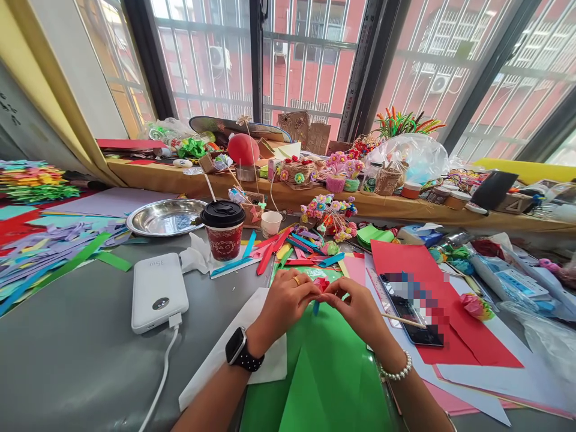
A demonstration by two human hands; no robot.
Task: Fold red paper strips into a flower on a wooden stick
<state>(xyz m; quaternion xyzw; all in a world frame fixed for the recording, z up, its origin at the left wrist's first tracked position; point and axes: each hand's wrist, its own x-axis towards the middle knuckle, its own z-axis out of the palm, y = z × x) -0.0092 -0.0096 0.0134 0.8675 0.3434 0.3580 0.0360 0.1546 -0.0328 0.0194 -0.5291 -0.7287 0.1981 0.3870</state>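
Note:
My left hand (291, 297) and my right hand (356, 305) meet over the green paper (333, 366), fingertips pinched together. Between them is a small red folded paper piece (321, 284), partly hidden by the fingers. A bit of blue paper (316, 308) shows just below the fingertips. From behind my right hand a thin wooden stick (405, 320) juts out over the phone (411, 309); whether the hand holds it I cannot tell. White paper (234, 348) lies under my left wrist.
Left of my hands are a white power bank (160, 293) with a cable and a lidded paper cup (222, 231). Coloured paper strips (288, 246) lie behind. Red paper (486, 336) and a paper flower (477, 306) are at right. A metal plate (135, 223) stands back left.

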